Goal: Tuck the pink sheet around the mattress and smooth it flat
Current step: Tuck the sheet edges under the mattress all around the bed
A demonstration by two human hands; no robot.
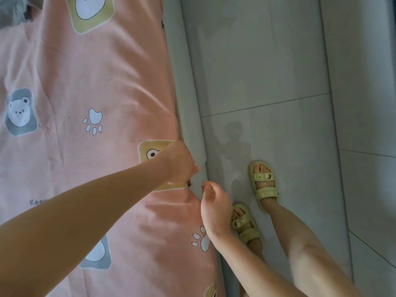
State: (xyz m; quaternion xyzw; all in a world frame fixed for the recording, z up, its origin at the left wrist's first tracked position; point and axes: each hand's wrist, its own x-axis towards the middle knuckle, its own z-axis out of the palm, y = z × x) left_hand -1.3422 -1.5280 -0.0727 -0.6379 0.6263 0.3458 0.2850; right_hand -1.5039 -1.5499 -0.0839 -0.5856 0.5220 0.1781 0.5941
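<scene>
Sheet (90,82) covers mattress top, edge mostly tucked along bed frame (188,103); wrinkles remain. Left hand (180,163) at seam, fingers curled, apparently pushing fabric in. Right hand (214,209) loosely curled, holding nothing.

a home bedroom: bed (182,67), cartoon-bear pink sheet (96,82), tiled floor (278,61)

One pink sheet (90,82); two hands, left (179,163) and right (214,209); two yellow sandals (264,185); two paw prints (93,122); five bear patches (20,112).
</scene>
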